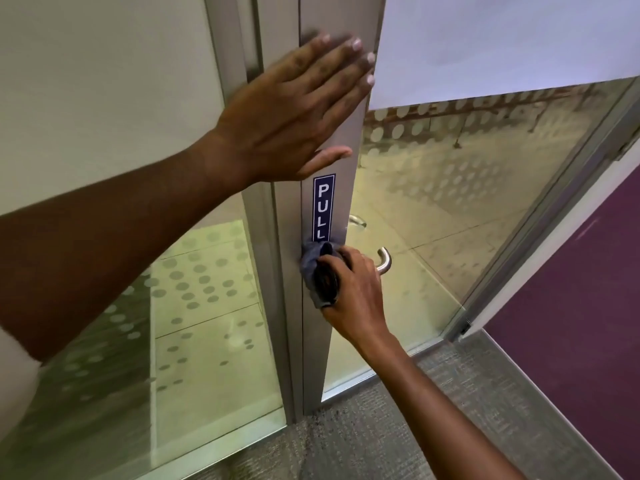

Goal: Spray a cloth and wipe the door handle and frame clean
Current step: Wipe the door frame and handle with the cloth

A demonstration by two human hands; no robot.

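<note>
A glass door with a brushed aluminium frame (pixel 341 150) is being seen from above, at close range, by a person standing at its edge. The left hand (pixel 294 112) is being pressed flat against the upper part of the door's vertical frame, fingers spread wide and straight, the thumb stretched out below, nothing being held in it. Just beneath that thumb, a dark blue PULL sticker (pixel 324 202) with white letters is being shown running down the frame. At the sticker's lower end, a grey cloth (pixel 313 268) is being gripped in a bunch by the right hand (pixel 353 289), with the fingers curled closed around it; the cloth is being pushed against the frame, and the last letter of the sticker is being partly covered by it. Just right of that hand, the curved end of a silver lever door handle (pixel 383 259) is being seen sticking out; it is not being touched by the cloth. Through the glass panel (pixel 450 188), which is being marked with rows of frosted dots, pale floor tiles are being shown. Grey carpet (pixel 398 427) is being seen at the foot of the door, and a purple wall (pixel 581 289) is being seen at the right edge.
</note>
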